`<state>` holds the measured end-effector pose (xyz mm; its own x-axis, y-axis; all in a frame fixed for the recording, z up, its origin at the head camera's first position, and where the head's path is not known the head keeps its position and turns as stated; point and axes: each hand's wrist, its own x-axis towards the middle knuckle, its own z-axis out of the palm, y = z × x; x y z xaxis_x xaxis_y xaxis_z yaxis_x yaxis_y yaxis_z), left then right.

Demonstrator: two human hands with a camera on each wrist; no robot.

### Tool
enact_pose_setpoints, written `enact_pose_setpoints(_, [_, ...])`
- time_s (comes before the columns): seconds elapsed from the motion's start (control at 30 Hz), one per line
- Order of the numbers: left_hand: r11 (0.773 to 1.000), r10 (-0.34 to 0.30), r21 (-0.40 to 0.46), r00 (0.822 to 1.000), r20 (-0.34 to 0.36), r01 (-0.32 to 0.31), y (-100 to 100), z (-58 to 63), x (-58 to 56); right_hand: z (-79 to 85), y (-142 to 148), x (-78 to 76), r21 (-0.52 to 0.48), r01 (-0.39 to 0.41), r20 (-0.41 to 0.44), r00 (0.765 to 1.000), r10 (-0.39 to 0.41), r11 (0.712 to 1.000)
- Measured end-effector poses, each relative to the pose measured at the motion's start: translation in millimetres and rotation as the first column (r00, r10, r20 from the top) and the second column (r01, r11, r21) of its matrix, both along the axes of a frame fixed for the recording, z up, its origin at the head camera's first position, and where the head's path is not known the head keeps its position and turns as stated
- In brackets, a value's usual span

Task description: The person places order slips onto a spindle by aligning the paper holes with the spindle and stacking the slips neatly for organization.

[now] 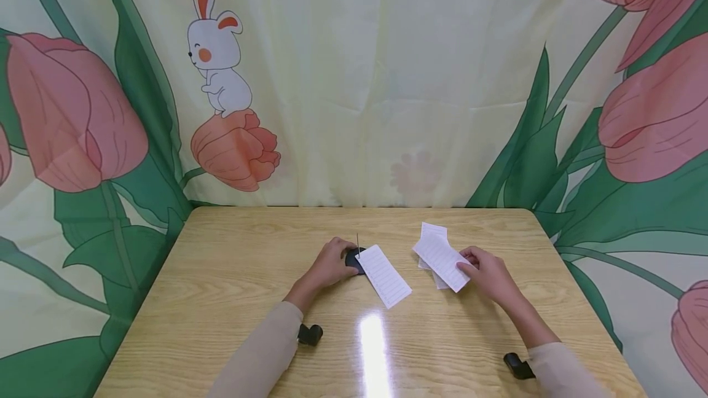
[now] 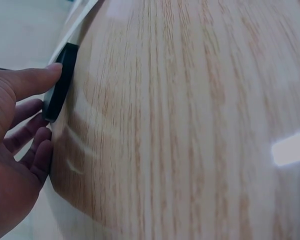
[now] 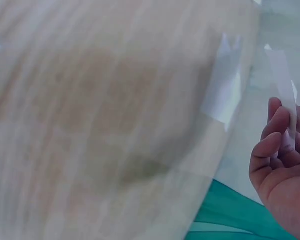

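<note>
My left hand [image 1: 332, 263] grips the round black base [image 1: 352, 261] of a receipt spike, whose thin metal pin stands upright. In the left wrist view the thumb presses one edge of the spike's base [image 2: 61, 82], and the fingers lie on its other side. A lined paper slip [image 1: 385, 278] lies over part of the base and slants toward the near right; the pin is at its upper corner. My right hand [image 1: 489, 274] pinches another printed slip [image 1: 440, 260] by its near corner. Under this one, loose slips [image 1: 435, 230] rest on the table, partly covered.
The wooden table [image 1: 221, 300] reaches back to a curtain [image 1: 343, 109] printed with tulips and a rabbit. A black wrist mount [image 1: 311, 335] sits by the left sleeve, and a second mount [image 1: 519, 366] by the right one. A bright reflection lies on the near tabletop.
</note>
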<state>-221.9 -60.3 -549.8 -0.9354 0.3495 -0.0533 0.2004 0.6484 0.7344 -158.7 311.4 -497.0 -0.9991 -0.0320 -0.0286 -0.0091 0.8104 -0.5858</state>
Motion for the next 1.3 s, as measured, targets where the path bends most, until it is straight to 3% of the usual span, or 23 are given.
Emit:
enact_pose_setpoints(0.37, [1.0, 0.004, 0.016, 1.0, 0.025, -0.004, -0.3, 4.0, -1.1, 33.2, -5.2, -13.1, -0.046, -0.021, -0.033, 0.999, 0.019, 0.999])
enact_pose_setpoints(0.53, [0.998, 0.016, 0.06, 0.998, 0.059, -0.02, -3.2, 12.4, -0.6, 44.1, -8.5, -18.5, -0.056, -0.031, -0.048, 0.998, 0.028, 0.998])
enact_pose_setpoints(0.7, [0.996, 0.028, 0.079, 0.998, 0.049, -0.031, -8.4, 21.7, -0.4, 51.2, -13.4, -22.5, -0.06, -0.041, -0.069, 0.997, 0.036, 0.997])
enact_pose_setpoints(0.9, [0.984, 0.039, 0.17, 0.998, 0.047, -0.046, -15.8, 38.1, -0.9, 59.3, -21.5, -23.8, -0.073, -0.066, -0.104, 0.993, 0.058, 0.995])
enact_pose_setpoints(1.1, [0.977, 0.07, 0.205, 0.997, -0.029, -0.063, -16.0, 61.1, -2.3, 69.8, -33.5, -26.3, -0.081, -0.096, -0.122, 0.989, 0.085, 0.992])
enact_pose_setpoints(1.3, [0.969, 0.075, 0.245, 0.988, -0.137, -0.04, -9.5, 83.6, -4.2, 79.6, -48.6, -29.8, -0.114, -0.146, -0.132, 0.983, 0.13, 0.983])
